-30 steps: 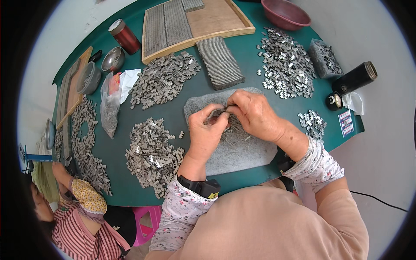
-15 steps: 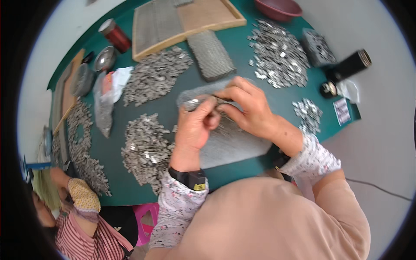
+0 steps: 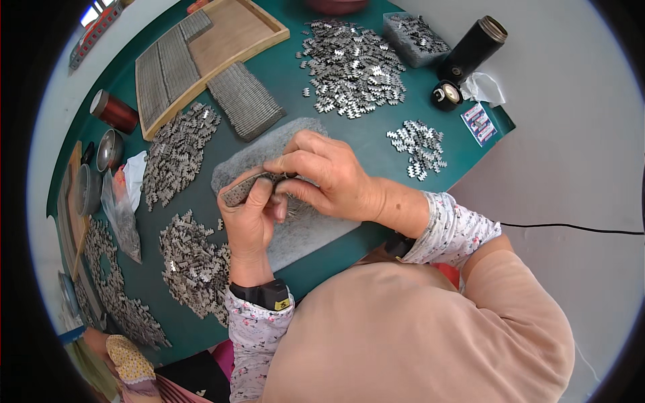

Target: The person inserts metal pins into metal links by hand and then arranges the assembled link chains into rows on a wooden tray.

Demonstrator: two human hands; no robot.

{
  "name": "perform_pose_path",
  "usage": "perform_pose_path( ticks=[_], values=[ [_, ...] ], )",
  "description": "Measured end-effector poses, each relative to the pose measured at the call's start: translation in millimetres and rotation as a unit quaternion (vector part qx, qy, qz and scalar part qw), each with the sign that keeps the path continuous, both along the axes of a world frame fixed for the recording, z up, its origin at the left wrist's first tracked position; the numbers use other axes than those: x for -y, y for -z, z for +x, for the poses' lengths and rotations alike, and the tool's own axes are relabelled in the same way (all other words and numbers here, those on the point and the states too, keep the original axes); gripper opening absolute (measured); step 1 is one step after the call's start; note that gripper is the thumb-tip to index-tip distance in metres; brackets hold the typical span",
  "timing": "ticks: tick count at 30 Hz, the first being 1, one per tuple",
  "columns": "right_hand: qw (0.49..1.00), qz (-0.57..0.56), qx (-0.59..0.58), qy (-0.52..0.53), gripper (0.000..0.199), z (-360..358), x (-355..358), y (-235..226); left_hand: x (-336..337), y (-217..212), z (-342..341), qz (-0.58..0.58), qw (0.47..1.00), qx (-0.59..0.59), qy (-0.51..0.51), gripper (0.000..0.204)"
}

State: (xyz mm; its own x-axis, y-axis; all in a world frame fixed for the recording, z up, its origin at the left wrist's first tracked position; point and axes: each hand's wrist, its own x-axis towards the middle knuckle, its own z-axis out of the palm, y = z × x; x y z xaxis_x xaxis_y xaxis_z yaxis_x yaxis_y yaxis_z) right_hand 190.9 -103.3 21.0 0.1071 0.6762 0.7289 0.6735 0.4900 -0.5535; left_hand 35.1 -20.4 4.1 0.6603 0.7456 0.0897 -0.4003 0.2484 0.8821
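- The left hand (image 3: 250,216) is curled shut around a short stack of small metal stampings (image 3: 239,191), gripping it between thumb and fingers above the grey felt pad (image 3: 316,232).
- The right hand (image 3: 322,176) lies just beside the left, fingers bent, fingertips (image 3: 282,168) pinched at the near end of the same stack; whether it holds a separate piece cannot be told.
- The stack sits between both hands, raised slightly off the pad and tilted, its far end pointing to the person's left.
- The pad rests on a green table (image 3: 366,138).
- Loose heaps of similar stampings lie about: one (image 3: 195,265) near the left wrist, one (image 3: 176,151) further out on the left, a large one (image 3: 353,67) at the far side, and a small cluster (image 3: 420,146) to the right.
- A wooden tray (image 3: 228,33) holds packed rows of stampings; a loose packed block (image 3: 245,99) lies just beside it.
- A black cylindrical flask (image 3: 474,48) lies at the right corner, its cap (image 3: 445,95) near it.
- A red-brown can (image 3: 114,111) and a clear plastic bag (image 3: 124,201) stand at the left edge.
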Motion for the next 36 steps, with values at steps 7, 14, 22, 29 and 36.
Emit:
perform_pose_path(
  ticks=[7, 14, 22, 29, 36],
  values=[
    [0.964, -0.171, 0.105, 0.174, 0.021, 54.5, 37.3, -17.2, -12.4, 8.2, -5.8, -0.101, 0.994, -0.031, -0.017, 0.016],
    [0.834, -0.301, 0.304, 0.347, 0.008, 96.6, 81.0, 20.3, -6.9, -0.8, 4.3, -0.164, 0.981, -0.073, -0.076, 0.018],
    [0.831, -0.334, 0.315, 0.314, 0.016, 104.2, 74.7, 15.4, -11.7, 7.4, -1.2, -0.116, 0.99, -0.045, -0.064, 0.012],
    [0.888, -0.325, 0.202, 0.253, 0.013, 88.9, 59.2, 4.8, -11.9, 5.5, 0.4, -0.091, 0.991, -0.051, -0.078, 0.01],
    [0.972, -0.219, -0.075, 0.036, 0.015, 12.7, -8.4, -3.0, -11.0, 7.4, -0.5, -0.079, 0.991, -0.058, -0.087, 0.012]
  ],
)
